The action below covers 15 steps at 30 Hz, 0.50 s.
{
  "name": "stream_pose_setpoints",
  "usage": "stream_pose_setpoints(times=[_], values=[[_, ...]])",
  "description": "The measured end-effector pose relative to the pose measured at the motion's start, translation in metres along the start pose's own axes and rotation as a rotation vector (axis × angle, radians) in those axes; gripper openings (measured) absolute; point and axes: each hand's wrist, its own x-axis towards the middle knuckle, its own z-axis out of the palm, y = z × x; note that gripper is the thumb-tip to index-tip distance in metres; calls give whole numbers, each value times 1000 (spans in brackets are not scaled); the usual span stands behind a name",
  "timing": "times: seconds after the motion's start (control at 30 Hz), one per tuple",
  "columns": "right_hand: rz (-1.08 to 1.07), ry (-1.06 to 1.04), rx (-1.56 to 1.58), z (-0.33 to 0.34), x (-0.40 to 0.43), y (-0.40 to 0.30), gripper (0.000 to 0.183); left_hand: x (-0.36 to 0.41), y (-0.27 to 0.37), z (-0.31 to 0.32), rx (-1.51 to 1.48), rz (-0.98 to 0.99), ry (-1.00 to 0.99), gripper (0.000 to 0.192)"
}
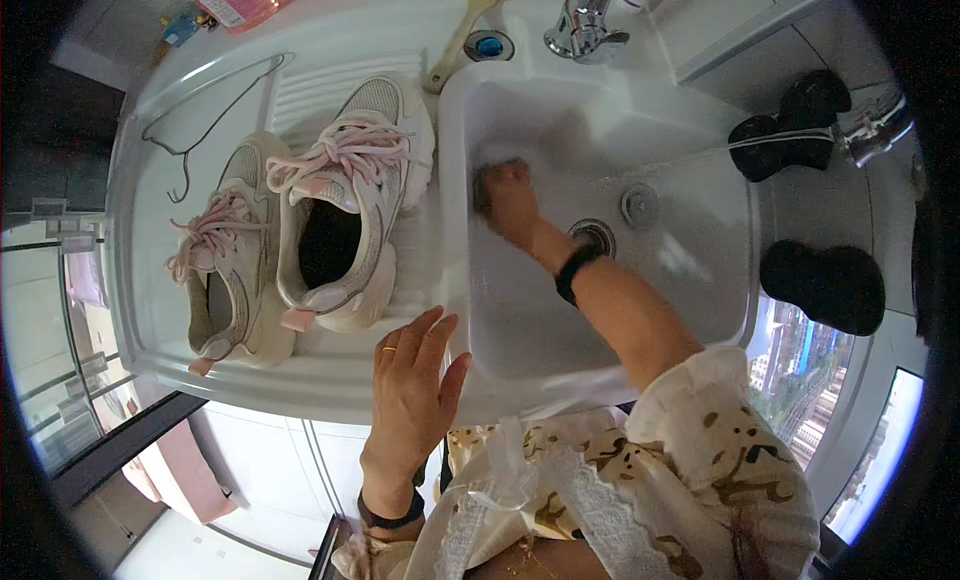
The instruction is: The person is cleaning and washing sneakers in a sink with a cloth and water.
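Note:
My right hand [510, 193] reaches down into the white sink basin [517, 310], closed around a small dark item [482, 192] against the basin's left wall; blur hides what it is. My left hand [412, 370] rests on the front edge of the washboard counter, fingers slightly apart, holding nothing. To its upper left, a white sneaker with pink laces [409, 145] stands on the ribbed drainboard. The matching sneaker [255, 302] stands further left, toes pointing away from me. A metal drain [592, 235] lies partly behind my right wrist, with a round metal strainer [639, 205] beside it.
A yellow-bristled brush [454, 47] lies behind the basin, near a chrome faucet [581, 24]. A wire hanger [187, 148] lies far left; a pink liquid bottle [238, 6] is at the back. Black pads [823, 287] hang at the right, near a second metal tap [877, 129].

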Motion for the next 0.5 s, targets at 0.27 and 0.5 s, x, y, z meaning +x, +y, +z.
stream_pose_setpoints(times=[0.27,0.5], values=[[-654,43,-417,5,-55,26,28,5,14,6,46,141,5,36],[-340,26,-130,17,-19,17,42,2,15,12,65,115,-5,37]])
